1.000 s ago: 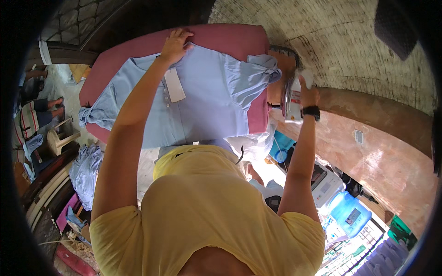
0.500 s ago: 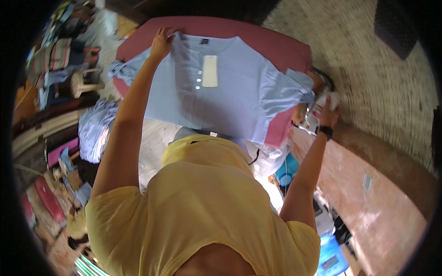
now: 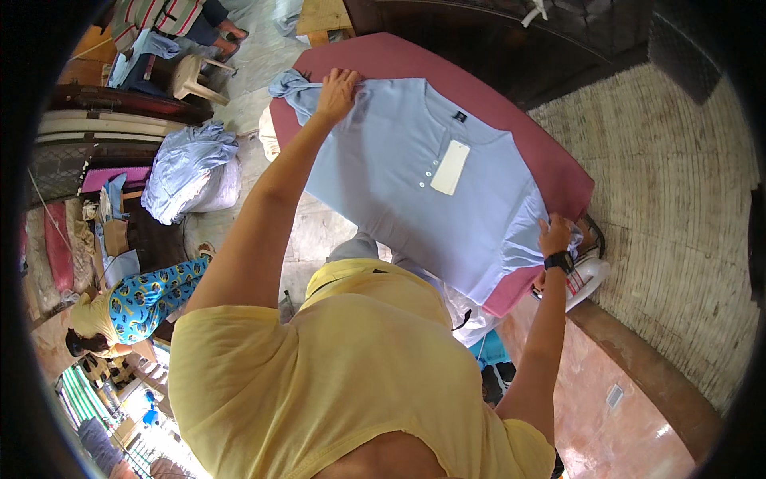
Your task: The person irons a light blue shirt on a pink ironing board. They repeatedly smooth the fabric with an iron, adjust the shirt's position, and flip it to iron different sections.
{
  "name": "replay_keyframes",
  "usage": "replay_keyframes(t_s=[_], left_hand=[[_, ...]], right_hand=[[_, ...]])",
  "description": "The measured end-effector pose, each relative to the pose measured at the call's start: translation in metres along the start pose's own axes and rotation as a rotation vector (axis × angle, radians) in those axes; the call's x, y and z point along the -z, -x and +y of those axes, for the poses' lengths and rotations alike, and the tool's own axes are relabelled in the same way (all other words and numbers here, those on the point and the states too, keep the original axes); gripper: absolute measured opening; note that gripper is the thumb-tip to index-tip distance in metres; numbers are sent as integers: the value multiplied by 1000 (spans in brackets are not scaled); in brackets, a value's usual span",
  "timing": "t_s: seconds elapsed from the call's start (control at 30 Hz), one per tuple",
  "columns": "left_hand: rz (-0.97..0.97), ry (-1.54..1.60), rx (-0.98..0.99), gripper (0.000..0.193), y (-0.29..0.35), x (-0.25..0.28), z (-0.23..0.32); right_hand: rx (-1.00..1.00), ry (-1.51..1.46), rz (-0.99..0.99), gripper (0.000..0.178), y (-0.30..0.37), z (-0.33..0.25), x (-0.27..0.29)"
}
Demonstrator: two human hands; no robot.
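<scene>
A light blue short-sleeved shirt (image 3: 391, 160) lies spread front up over a maroon ironing board (image 3: 391, 60). A blank-looking pale tag (image 3: 450, 168) rests on its front beside a short row of buttons. My left hand (image 3: 338, 96) is closed on the cloth at the shirt's left shoulder, near the bunched left sleeve. At the right sleeve, my right hand (image 3: 557, 237) has its fingers closed on the fabric close to the cuff. A white iron (image 3: 587, 281) stands at the board's right end, just below my right hand and partly hidden by my wrist.
A heap of light blue cloth (image 3: 187, 172) sits on the floor to the left. Beyond it are a plastic stool (image 3: 195, 80) and a person's legs. Another person in patterned blue trousers (image 3: 148, 299) bends at the lower left. A pinkish ledge (image 3: 606, 375) runs along the right.
My right hand has left the iron and moved onto the right sleeve. My left hand stays at the left shoulder. The view has turned, so the board now slants down to the right.
</scene>
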State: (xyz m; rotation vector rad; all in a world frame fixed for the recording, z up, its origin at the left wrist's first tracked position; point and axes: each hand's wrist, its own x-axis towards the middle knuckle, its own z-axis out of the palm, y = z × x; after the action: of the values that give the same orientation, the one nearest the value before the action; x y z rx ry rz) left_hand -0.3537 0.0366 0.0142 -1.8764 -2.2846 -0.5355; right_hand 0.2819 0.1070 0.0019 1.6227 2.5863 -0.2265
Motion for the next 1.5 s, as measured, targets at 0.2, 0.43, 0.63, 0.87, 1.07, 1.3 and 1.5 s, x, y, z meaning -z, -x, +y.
replay_keyframes(t_s=[0.2, 0.43, 0.63, 0.87, 1.07, 1.3, 1.5], left_hand=[[57, 337, 25, 20, 35, 77, -33], [172, 226, 147, 17, 31, 142, -116], [216, 13, 208, 21, -10, 136, -202], [163, -183, 160, 49, -2, 66, -157], [-397, 728, -703, 45, 127, 32, 149], [-571, 388, -779, 35, 166, -1, 280], [-822, 508, -850, 26, 156, 63, 251]], right_hand=[[-59, -150, 319, 23, 9, -37, 33], [32, -34, 497, 22, -89, -98, 69], [108, -2, 472, 24, -206, -160, 60], [-354, -163, 455, 48, -159, -171, 47], [-872, -201, 438, 74, -63, -123, 23], [-285, -399, 575, 48, -63, -114, -16], [-367, -552, 594, 32, -54, -83, 18]])
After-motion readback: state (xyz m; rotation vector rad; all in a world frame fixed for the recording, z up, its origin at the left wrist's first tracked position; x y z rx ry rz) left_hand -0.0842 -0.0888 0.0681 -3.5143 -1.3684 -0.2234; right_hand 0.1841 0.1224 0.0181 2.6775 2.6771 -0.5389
